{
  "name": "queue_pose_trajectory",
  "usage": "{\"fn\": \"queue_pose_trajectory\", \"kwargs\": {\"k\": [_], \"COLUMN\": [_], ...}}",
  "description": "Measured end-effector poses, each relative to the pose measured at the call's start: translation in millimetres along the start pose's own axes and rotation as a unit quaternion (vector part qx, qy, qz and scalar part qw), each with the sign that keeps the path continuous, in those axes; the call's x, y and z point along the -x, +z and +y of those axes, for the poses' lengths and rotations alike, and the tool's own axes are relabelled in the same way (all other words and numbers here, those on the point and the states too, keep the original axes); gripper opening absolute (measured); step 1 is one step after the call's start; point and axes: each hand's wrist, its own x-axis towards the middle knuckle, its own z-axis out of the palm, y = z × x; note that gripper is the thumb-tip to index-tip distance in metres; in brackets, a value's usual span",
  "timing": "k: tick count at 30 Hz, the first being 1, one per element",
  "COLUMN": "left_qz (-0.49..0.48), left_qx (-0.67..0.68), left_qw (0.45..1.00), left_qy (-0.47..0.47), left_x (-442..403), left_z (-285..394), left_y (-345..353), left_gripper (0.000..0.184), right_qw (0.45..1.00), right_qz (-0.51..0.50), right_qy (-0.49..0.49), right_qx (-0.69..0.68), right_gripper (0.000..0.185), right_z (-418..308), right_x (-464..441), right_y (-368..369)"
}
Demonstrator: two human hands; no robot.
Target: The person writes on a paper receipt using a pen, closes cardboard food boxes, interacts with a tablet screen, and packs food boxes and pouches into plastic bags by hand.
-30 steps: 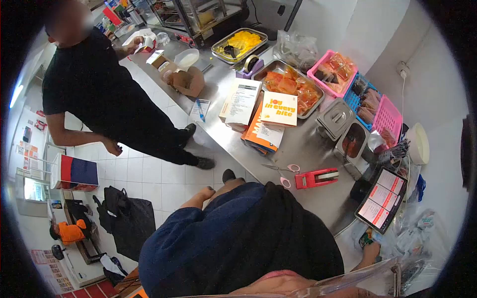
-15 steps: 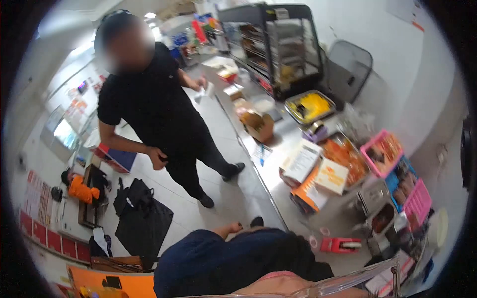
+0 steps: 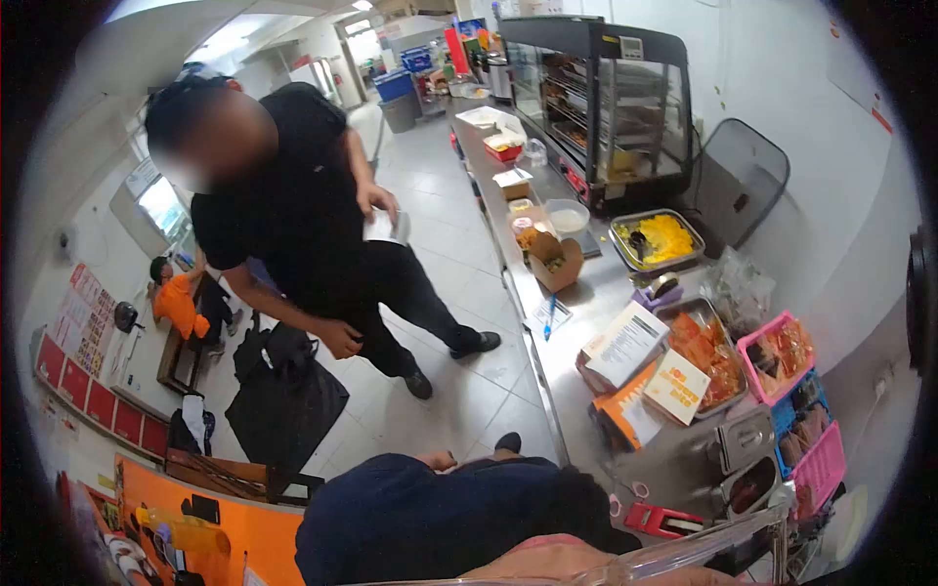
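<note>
Down the right half of the frame, from top centre to lower right, runs a steel table [image 3: 586, 430]. On its far stretch, upper right, stands a dark glass-sided cabinet [image 3: 625, 117]. Left of centre, a co-worker [image 3: 293, 195] in black stands beside the table; one of that person's hands holds a white item [image 3: 386, 230], too unclear to name, and the other hangs low beside the leg. Across the bottom centre spreads the camera wearer's dark sweater [image 3: 430, 518]. A black bag [image 3: 283, 400] lies on the floor, left of centre.

Near the cabinet, right of centre, sits a tray [image 3: 674, 261] of yellow food; lower down, a second tray [image 3: 725, 407] holds orange food. Along the right, a blue basket [image 3: 782, 420] stands between an upper pink basket [image 3: 750, 363] and a lower pink basket [image 3: 821, 469]. Left of the second tray lie a white box [image 3: 625, 342], an orange box [image 3: 618, 408] and a smaller printed box [image 3: 679, 388]. Above them, an open carton [image 3: 555, 269] stands near the centre.

At lower right, beside the sweater, a red tape dispenser [image 3: 660, 521] lies on the table. The wearer's left hand [image 3: 440, 459] shows at bottom centre, partly hidden; whether its fingers are apart or together cannot be told. The right hand lies outside the frame. Pink-handled scissors [image 3: 640, 488] lie just beside the tape dispenser, and a blue pen [image 3: 550, 316] rests near the carton.
</note>
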Motion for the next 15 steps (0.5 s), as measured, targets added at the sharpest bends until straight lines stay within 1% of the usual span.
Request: {"fn": "queue_pose_trajectory", "kwargs": {"k": [2,4,6,8,9,10,11,12,13,14,15], "left_qz": [-0.011,0.040,0.079,0.085,0.026,-0.032,-0.092,-0.156,-0.202,-0.251,-0.310], "left_qx": [0.016,-0.025,-0.008,-0.050,-0.046,-0.046,-0.032,-0.020,0.023,0.067,0.088], "left_qw": [0.999,0.992,0.990,0.977,0.982,0.982,0.969,0.950,0.927,0.897,0.852], "left_qy": [0.036,0.121,0.116,0.187,0.183,0.182,0.229,0.269,0.317,0.358,0.413], "left_x": [-11.1,-7.5,1.8,-3.3,19.7,59.6,83.5,107.1,132.7,159.9,195.3], "left_z": [9.9,24.4,49.8,70.2,101.5,143.9,177.4,206.6,234.3,261.0,291.1], "left_y": [-3.5,-15.0,-26.9,-36.9,-49.3,-66.9,-75.4,-79.7,-77.9,-73.4,-73.5], "left_gripper": [0.043,0.038,0.037,0.038,0.038,0.038,0.038,0.037,0.038,0.038,0.041], "right_qw": [1.000,0.999,0.996,0.989,0.984,0.978,0.970,0.963,0.956,0.947,0.937], "right_qz": [0.006,0.012,0.025,0.040,0.049,0.060,0.071,0.078,0.081,0.081,0.080], "right_qy": [0.010,0.024,0.037,0.053,0.062,0.071,0.071,0.053,0.026,-0.015,-0.066], "right_qx": [-0.020,-0.046,-0.083,-0.131,-0.158,-0.187,-0.221,-0.252,-0.279,-0.309,-0.333], "right_gripper": [0.014,0.014,0.014,0.014,0.014,0.014,0.014,0.014,0.014,0.013,0.016], "right_z": [7.1,16.4,26.8,38.8,41.7,42.9,37.7,25.8,8.5,-13.7,-47.3], "right_x": [10.7,25.6,46.4,76.4,95.6,117.8,139.0,154.5,165.3,167.0,159.1], "right_y": [-3.4,-8.4,-17.1,-34.9,-48.2,-64.9,-82.4,-104.0,-124.1,-142.9,-153.7]}}
